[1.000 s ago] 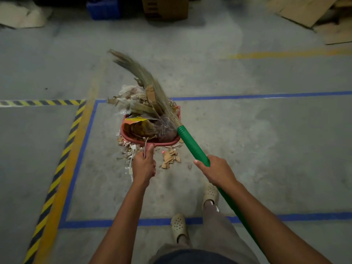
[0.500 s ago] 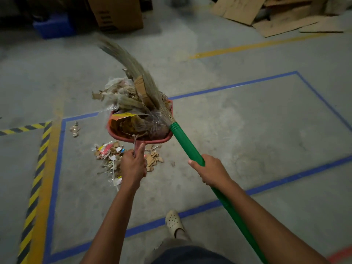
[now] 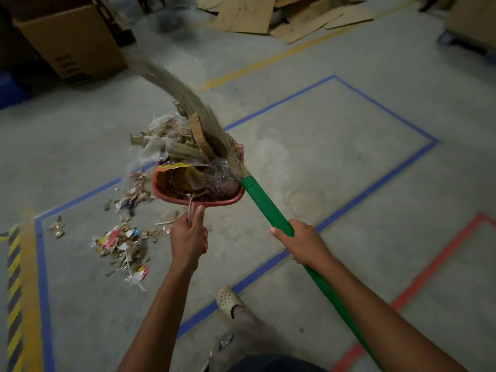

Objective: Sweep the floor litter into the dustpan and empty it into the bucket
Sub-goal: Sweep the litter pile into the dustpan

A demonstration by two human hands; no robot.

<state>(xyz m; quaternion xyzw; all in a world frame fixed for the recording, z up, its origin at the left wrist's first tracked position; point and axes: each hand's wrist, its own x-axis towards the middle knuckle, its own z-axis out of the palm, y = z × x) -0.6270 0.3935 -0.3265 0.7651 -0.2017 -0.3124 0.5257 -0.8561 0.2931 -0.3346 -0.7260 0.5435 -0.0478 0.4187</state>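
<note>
The left hand [image 3: 189,241], fingers clenched on the handle, holds the heaped dustpan [image 3: 220,202] at its twelve o'clock, while the right hand [image 3: 302,244] grasps the broom [image 3: 264,208], its shaft running toward eleven o'clock over the litter [image 3: 185,154]; no bucket plainly shows.

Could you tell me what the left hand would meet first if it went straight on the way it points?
Probably the back wall of the red dustpan whose handle the left hand grips; depth is unclear.

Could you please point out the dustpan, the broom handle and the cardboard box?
dustpan [image 3: 220,202]: head view, red rear rim.
broom handle [image 3: 265,205]: head view, upper green shaft.
cardboard box [image 3: 72,41]: head view, its front face.
</note>
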